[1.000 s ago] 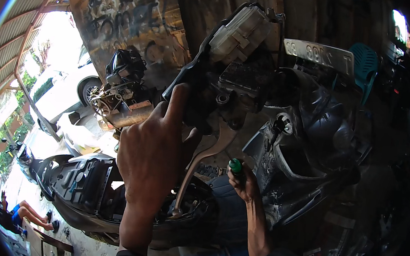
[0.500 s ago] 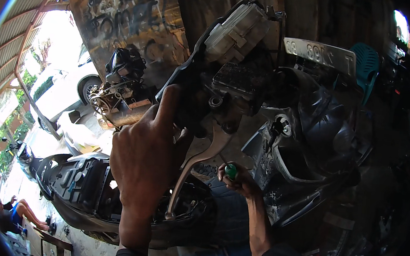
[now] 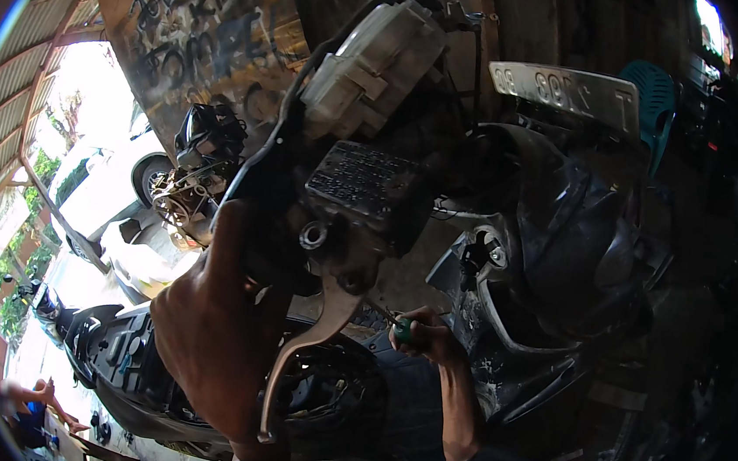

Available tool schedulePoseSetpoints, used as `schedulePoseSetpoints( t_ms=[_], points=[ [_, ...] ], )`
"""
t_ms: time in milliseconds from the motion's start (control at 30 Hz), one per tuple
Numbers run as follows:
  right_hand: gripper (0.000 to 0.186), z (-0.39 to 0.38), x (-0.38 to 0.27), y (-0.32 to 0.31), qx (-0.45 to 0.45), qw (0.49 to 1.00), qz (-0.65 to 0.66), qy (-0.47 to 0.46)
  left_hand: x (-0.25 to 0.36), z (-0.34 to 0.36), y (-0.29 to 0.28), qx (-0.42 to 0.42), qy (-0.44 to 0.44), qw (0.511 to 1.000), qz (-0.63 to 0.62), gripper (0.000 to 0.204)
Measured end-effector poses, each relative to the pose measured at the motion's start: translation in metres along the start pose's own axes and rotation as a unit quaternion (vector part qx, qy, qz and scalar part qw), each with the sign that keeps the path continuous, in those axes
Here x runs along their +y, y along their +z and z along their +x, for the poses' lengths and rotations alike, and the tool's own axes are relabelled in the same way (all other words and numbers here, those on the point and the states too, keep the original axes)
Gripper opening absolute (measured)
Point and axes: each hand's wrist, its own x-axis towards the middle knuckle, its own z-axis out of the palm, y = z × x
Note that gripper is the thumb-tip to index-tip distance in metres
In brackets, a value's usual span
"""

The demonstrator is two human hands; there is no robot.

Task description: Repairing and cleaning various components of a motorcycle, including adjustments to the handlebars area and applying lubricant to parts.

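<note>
My left hand (image 3: 215, 331) is closed on the dark handlebar assembly (image 3: 265, 213) of a stripped scooter, its index finger on the black part. The assembly carries a grimy reservoir (image 3: 365, 177), a small metal ring, a curved metal brake lever (image 3: 315, 340) and a translucent housing (image 3: 374, 68) with a black cable beside it. My right hand (image 3: 430, 337), lower right, is closed on a green-handled screwdriver (image 3: 404, 328); its thin shaft points up-left to the underside of the lever's pivot, where its tip is hidden.
A scooter body without seat (image 3: 155, 370) spans below; grey body panels (image 3: 551, 255), a plate and teal chair (image 3: 648, 106) are right. An engine (image 3: 199, 163), painted board (image 3: 193, 31) and white car (image 3: 83, 188) stand beyond. A seated person (image 3: 42, 408) is at lower left.
The handlebar assembly and my left hand have moved down and left, the lever swinging with them. My right hand has shifted slightly left, the screwdriver now closer under the pivot.
</note>
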Motion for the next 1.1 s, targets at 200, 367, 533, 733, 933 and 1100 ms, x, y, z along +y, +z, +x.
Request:
schedulePoseSetpoints(
  t_ms=[200,367,533,733,933,1100],
  points=[
    [0.037,0.004,0.004,0.012,-0.046,0.997,0.058,-0.039,-0.013,0.001,0.014,-0.002,0.004,0.994,-0.108,0.055],
    [0.039,-0.004,0.019,0.012,0.131,0.967,-0.128,-0.178,-0.011,-0.006,0.004,-0.023,-0.027,0.999,-0.011,0.047],
    [0.04,-0.005,0.024,0.002,0.1,0.977,-0.082,-0.171,-0.002,0.0,-0.013,-0.035,0.025,0.997,-0.07,0.039],
    [0.043,-0.001,-0.003,-0.01,-0.006,0.998,0.058,-0.014,-0.006,0.005,-0.003,-0.054,-0.006,0.998,-0.026,0.056],
    [0.039,0.009,0.008,0.006,0.09,0.986,-0.03,-0.14,-0.008,0.0,0.0,-0.006,0.015,1.0,0.013,0.066],
    [0.05,0.011,0.014,0.001,0.108,0.973,-0.085,-0.187,-0.006,-0.001,-0.004,-0.036,-0.008,0.998,0.042,0.069]
  ],
)
